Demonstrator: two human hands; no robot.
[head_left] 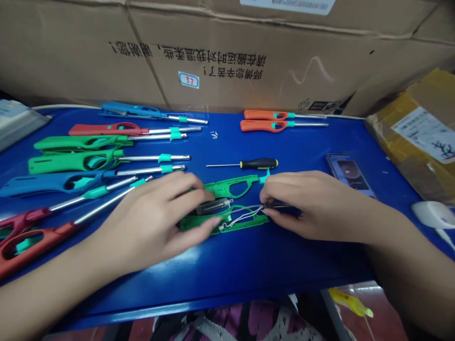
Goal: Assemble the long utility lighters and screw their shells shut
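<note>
A long-nosed lighter lies taken apart on the blue table. Its two green handle halves, an upper shell point(232, 188) and a lower shell point(249, 222), lie side by side. Between them shows a clear fuel tank point(214, 205), partly under my fingers. My left hand point(167, 213) is closed round the left end of the lower shell, thumb in front and fingers behind. White wires point(243, 217) run from the shell to my right hand point(295, 201), which pinches them at the dark end of a thin rod. A turquoise clip point(265, 177) sits by my right fingertips.
A black-handled screwdriver point(259, 164) and small screws point(214, 135) lie beyond the shells. Several lighters, such as a blue one point(57, 182), line the left; two orange lighters point(263, 125) lie at back. A phone point(348, 173) and cardboard boxes point(213, 28) border the area.
</note>
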